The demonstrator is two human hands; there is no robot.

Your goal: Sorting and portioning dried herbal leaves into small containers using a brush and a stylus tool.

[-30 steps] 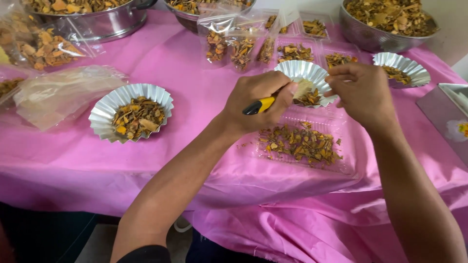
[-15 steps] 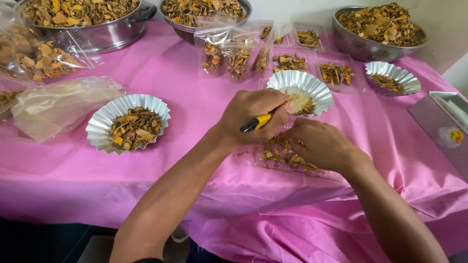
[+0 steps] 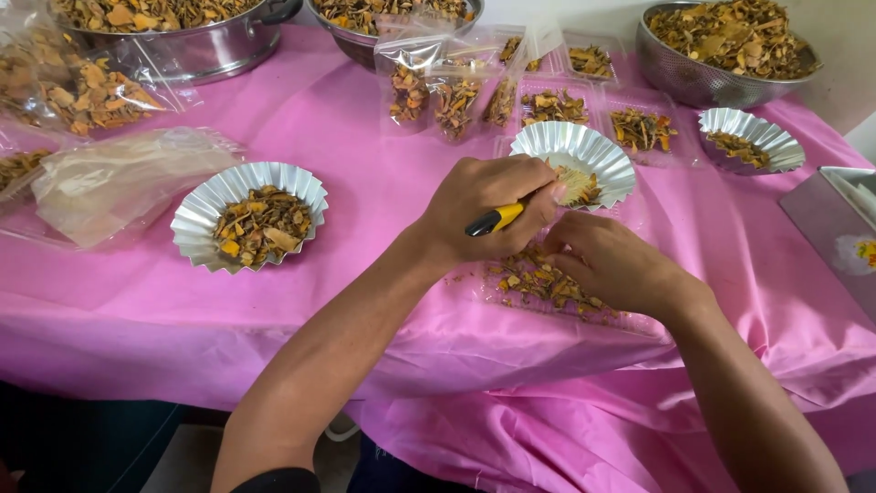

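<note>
My left hand is closed around a small tool with a yellow and black handle, just left of a silver foil cup that holds a few dried orange-brown pieces. My right hand rests below it, fingers curled on a loose pile of dried pieces lying in a clear plastic bag on the pink tablecloth. Whether the right fingers pinch a piece is hidden. The two hands nearly touch.
A filled foil cup sits at left, another foil cup at right. Several small clear bags of dried pieces stand behind. Metal bowls and a pot line the back. Plastic bags lie left, a metal box right.
My right hand came down from beside the foil cup onto the pile of dried pieces and now sits close under my left hand. The left hand kept the tool.
</note>
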